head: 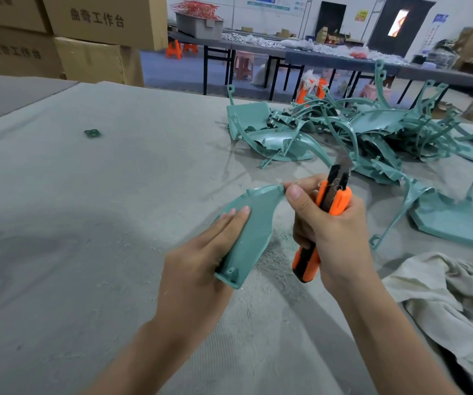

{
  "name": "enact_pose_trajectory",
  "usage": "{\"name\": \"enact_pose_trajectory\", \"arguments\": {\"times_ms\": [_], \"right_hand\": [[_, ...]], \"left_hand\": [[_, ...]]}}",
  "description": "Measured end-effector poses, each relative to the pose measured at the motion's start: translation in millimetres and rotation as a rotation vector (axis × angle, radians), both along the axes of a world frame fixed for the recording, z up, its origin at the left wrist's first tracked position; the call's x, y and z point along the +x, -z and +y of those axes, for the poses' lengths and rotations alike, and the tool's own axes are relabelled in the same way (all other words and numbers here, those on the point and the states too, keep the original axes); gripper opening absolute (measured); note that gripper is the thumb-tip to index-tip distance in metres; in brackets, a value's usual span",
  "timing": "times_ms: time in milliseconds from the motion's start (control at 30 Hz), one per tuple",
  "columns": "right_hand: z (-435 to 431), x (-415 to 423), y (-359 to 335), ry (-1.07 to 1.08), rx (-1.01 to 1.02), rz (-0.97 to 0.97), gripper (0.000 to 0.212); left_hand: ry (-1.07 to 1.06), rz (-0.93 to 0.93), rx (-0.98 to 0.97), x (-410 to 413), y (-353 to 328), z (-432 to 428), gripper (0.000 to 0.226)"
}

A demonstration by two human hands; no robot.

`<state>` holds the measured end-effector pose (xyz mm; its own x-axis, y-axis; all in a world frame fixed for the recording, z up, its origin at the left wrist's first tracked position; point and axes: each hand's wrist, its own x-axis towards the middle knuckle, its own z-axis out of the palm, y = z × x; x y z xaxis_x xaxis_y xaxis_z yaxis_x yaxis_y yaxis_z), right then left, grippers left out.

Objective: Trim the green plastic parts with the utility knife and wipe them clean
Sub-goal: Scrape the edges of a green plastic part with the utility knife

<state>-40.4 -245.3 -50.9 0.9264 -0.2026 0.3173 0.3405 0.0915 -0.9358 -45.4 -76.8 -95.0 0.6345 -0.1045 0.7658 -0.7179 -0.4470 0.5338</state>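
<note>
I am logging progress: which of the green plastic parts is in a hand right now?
The curved green part, held by the left hand beside the utility knife. The others lie on the table, most in the pile farther back.

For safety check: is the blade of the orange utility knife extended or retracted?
Extended. The metal blade sticks out above the utility knife held in the right hand.

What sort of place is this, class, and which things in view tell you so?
Likely a factory finishing workshop: a pile of green moulded parts on the cloth-covered bench, stacked cardboard cartons, and long work tables behind.
</note>
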Motion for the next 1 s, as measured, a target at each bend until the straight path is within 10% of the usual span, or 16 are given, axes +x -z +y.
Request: {"name": "enact_pose_trajectory", "arguments": {"times_ms": [433, 833, 1000], "right_hand": [[-7.7, -2.4, -2.2, 0.135, 0.078, -0.001, 0.039], [5.1, -3.6, 3.5, 0.155, -0.266, 0.024, 0.061], [3.1, -3.9, 7.3, 0.216, -0.330, 0.000, 0.017]], "left_hand": [[-0.165, 0.195, -0.222, 3.5, -4.5, -5.2, 0.006], [-0.062, 0.505, -0.642, 12.9, -8.7, -0.9, 0.016], [-0.037, 0.489, -0.663, 15.1, -7.5, 0.5, 0.016]]}}
